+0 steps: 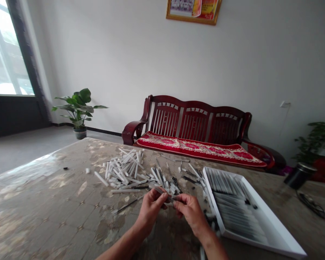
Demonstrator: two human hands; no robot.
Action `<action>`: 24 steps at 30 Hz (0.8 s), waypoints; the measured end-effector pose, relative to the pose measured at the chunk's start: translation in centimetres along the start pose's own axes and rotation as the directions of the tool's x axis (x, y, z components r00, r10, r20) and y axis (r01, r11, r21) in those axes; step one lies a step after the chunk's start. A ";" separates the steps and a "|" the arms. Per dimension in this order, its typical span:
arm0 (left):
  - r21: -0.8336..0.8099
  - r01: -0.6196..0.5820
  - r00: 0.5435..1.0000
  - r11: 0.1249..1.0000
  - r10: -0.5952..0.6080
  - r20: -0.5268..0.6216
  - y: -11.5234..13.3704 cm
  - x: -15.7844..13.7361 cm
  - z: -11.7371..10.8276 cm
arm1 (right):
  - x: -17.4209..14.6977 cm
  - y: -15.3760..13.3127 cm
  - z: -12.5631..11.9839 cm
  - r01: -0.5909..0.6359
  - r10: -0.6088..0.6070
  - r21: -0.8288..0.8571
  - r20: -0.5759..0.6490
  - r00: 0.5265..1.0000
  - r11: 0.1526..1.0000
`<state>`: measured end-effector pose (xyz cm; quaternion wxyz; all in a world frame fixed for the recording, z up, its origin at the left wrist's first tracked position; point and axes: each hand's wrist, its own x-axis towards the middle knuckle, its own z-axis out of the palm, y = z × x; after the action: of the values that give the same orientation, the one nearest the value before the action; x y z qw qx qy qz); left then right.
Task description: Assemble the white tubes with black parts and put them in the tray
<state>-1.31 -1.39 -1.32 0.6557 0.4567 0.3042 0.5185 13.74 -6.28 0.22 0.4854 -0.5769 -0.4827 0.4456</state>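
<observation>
Over the near side of the pile, my left hand point(151, 209) pinches a slim grey pen-like tube point(161, 191) between thumb and fingers. My right hand point(188, 211) is closed at the dark right end of the same piece, fingertips close to those of the left. Whether that end is a separate cap I cannot make out. Beyond the hands lies a loose heap of white tubes point(121, 169), mixed with slim black-and-white pieces point(158, 177). To the right, a white open box point(260, 195) holds rows of similar grey and dark pieces point(233, 216).
A patterned cover lies on the table point(56, 216). Small black bits are scattered beside the box. A black cylinder point(299, 176) and a cable point(311, 206) are at the far right. Behind the table stand a red wooden bench point(195, 122) and a potted plant point(79, 108).
</observation>
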 end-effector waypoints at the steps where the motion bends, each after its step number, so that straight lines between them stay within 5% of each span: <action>1: 0.017 -0.012 1.000 1.000 0.012 0.022 0.0 0.0 0.0 | -0.1 -0.1 -0.1 -0.044 0.043 0.050 0.030 0.999 0.998; 5: 0.073 -0.038 0.997 0.997 0.032 0.076 -0.2 0.2 -0.1 | -0.2 -0.5 -0.6 -0.093 0.087 0.081 0.077 0.993 0.992; 10: 0.116 -0.039 0.999 0.993 0.036 0.022 -0.4 0.5 -0.1 | -0.2 -1.4 -0.7 0.096 -0.085 -0.125 0.090 0.992 0.987; 14: 0.137 0.007 0.995 0.990 -0.020 0.093 -0.6 0.6 0.0 | 0.0 -2.4 -2.0 0.172 -0.168 -0.325 0.039 0.985 0.930; 19: 0.194 0.078 0.990 0.978 -0.099 0.102 -0.8 0.6 0.1 | 0.8 -3.2 -6.0 0.202 -0.290 -0.468 -0.124 0.949 0.860; 24: 0.249 0.124 0.985 0.960 -0.150 0.088 -1.1 0.7 0.1 | 1.2 -3.1 -11.9 0.102 -0.278 -0.580 -0.223 0.934 0.808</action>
<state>-0.61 -0.81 -2.28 0.6445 0.5380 0.3612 0.4058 25.22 -6.40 4.83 0.4044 -0.7019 -0.5691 0.1414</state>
